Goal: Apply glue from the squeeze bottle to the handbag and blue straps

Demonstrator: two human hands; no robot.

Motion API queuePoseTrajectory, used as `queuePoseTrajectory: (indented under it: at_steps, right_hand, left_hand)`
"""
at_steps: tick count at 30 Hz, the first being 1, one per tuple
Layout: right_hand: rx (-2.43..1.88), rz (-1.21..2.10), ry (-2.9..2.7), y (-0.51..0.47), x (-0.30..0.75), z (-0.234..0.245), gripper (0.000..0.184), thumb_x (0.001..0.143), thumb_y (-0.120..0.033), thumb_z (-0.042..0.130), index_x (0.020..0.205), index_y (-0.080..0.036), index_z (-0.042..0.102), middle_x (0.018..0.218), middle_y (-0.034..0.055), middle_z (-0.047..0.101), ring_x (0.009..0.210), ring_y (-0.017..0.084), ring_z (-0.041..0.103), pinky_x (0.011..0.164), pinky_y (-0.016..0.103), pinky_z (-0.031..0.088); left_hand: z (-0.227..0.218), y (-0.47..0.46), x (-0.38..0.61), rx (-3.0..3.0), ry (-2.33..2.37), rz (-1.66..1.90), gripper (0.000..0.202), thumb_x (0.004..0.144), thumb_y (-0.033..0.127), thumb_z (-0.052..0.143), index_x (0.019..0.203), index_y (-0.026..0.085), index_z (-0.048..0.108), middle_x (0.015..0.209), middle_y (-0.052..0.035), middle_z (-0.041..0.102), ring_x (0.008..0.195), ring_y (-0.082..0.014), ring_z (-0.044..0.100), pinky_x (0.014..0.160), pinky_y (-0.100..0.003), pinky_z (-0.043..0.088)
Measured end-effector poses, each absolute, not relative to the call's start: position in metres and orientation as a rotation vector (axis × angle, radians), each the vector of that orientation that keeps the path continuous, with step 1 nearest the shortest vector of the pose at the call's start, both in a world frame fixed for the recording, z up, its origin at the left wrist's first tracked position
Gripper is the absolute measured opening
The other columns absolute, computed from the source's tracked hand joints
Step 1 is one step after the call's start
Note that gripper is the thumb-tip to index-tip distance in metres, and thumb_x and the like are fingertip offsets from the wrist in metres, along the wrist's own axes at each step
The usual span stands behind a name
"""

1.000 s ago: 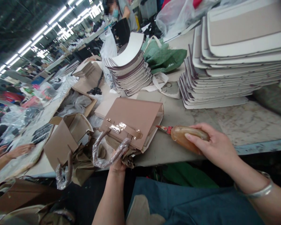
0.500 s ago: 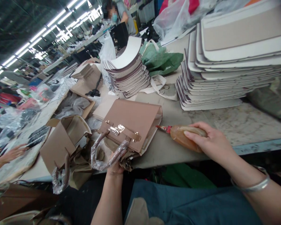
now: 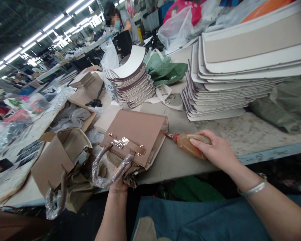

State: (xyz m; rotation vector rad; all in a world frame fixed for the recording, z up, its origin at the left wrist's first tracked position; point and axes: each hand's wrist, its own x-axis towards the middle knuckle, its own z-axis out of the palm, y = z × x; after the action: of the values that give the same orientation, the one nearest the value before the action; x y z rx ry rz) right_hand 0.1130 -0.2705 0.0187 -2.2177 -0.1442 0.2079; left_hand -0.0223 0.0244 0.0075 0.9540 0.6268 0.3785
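Note:
A tan handbag (image 3: 137, 134) with a gold clasp lies flat near the table's front edge, its handle (image 3: 107, 169) wrapped in clear plastic. My left hand (image 3: 119, 182) grips the bag's near end, just under the handle. Resting on the table, my right hand (image 3: 215, 150) holds an amber glue bottle (image 3: 188, 145). The bottle's red nozzle points at the bag's open right side and almost touches it.
A second tan bag (image 3: 57, 160) with a plastic-wrapped handle lies at the left. Tall stacks of white and beige panels (image 3: 240, 77) and curved pieces (image 3: 132, 83) stand behind. A green bag (image 3: 165, 68) and plastic sheets lie nearby. A masked person works at the far end.
The view has swung a little to the right, so everything sits further left. Both hands keep their grips. The co-worker's hands at the far left are almost out of view.

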Motion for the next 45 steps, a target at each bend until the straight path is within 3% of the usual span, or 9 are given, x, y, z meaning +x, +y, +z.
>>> queuePoseTrajectory:
  at_steps: [5,8,11,14,17,22,27,39,45]
  right_hand:
    - [-2.245,0.199,-0.179,-0.271,0.114,0.019,0.03,0.078,-0.05,0.056,0.093,-0.024,0.061,0.075,0.001,0.066,0.072,0.021,0.061,0.058,0.028,0.042]
    - [-2.211,0.315,-0.232,-0.273,0.108,0.021,0.028,0.078,-0.05,0.055,0.091,-0.026,0.062,0.072,-0.0006,0.066,0.07,0.021,0.061,0.057,0.028,0.043]
    - [-2.233,0.208,-0.166,-0.276,0.11,0.019,0.031,0.077,-0.05,0.056,0.093,-0.025,0.062,0.074,0.0004,0.066,0.072,0.022,0.061,0.059,0.029,0.043]
    - [-2.236,0.136,-0.131,-0.278,0.115,0.019,0.031,0.076,-0.05,0.058,0.092,-0.024,0.062,0.079,0.0017,0.066,0.077,0.023,0.061,0.063,0.031,0.043]
    - [-2.193,0.28,-0.208,-0.28,0.115,0.022,0.029,0.076,-0.051,0.057,0.089,-0.025,0.062,0.078,-0.0004,0.066,0.077,0.022,0.06,0.065,0.031,0.042]
    - [-2.235,0.277,-0.144,-0.275,0.116,0.024,0.03,0.076,-0.051,0.057,0.09,-0.025,0.061,0.076,-0.0004,0.064,0.073,0.021,0.059,0.062,0.03,0.041]
    - [-2.247,0.224,-0.155,-0.275,0.118,0.023,0.031,0.077,-0.05,0.056,0.093,-0.025,0.061,0.079,0.0005,0.065,0.077,0.022,0.059,0.063,0.03,0.042]
    - [-2.247,0.119,-0.198,-0.273,0.125,0.009,0.031,0.075,-0.049,0.059,0.094,-0.025,0.062,0.077,-0.0005,0.066,0.071,0.019,0.061,0.06,0.027,0.042]
    - [-2.244,0.263,-0.316,-0.274,0.115,0.019,0.027,0.076,-0.049,0.058,0.088,-0.026,0.061,0.067,-0.0032,0.064,0.061,0.016,0.058,0.053,0.025,0.04]
  left_hand:
    - [0.01,0.024,-0.022,0.982,0.611,0.356,0.041,0.051,0.012,0.077,0.09,0.019,0.065,0.076,0.0005,0.071,0.077,-0.0208,0.069,0.074,-0.032,0.06]
    - [0.011,0.024,-0.021,0.991,0.615,0.341,0.045,0.048,0.014,0.08,0.091,0.02,0.066,0.079,-0.0003,0.072,0.079,-0.0219,0.069,0.076,-0.033,0.059]
    - [0.011,0.024,-0.021,0.991,0.621,0.354,0.043,0.046,0.014,0.082,0.086,0.018,0.067,0.081,-0.0026,0.072,0.078,-0.0238,0.069,0.074,-0.035,0.06]
    - [0.012,0.024,-0.021,0.999,0.581,0.336,0.038,0.048,0.015,0.081,0.083,0.018,0.067,0.066,0.0005,0.069,0.076,-0.0229,0.069,0.075,-0.034,0.06]
    - [0.014,0.024,-0.021,1.0,0.561,0.312,0.036,0.047,0.016,0.082,0.079,0.02,0.067,0.052,0.0039,0.062,0.074,-0.022,0.068,0.072,-0.032,0.06]
    - [0.013,0.024,-0.021,1.006,0.572,0.332,0.044,0.046,0.017,0.082,0.087,0.021,0.066,0.081,-0.0002,0.072,0.079,-0.0223,0.068,0.067,-0.029,0.06]
    - [0.013,0.025,-0.022,0.991,0.557,0.325,0.04,0.047,0.015,0.081,0.083,0.018,0.065,0.069,-0.001,0.07,0.083,-0.0246,0.068,0.073,-0.032,0.06]
    - [0.026,0.021,-0.023,1.001,0.652,0.32,0.034,0.05,0.007,0.071,0.082,0.019,0.065,0.079,-0.0019,0.072,0.09,-0.0266,0.067,0.078,-0.034,0.059]
    - [0.073,0.019,-0.041,0.939,0.849,0.345,0.019,0.054,-0.002,0.06,0.063,0.014,0.058,0.056,-0.0005,0.066,0.048,-0.0181,0.064,0.048,-0.026,0.057]
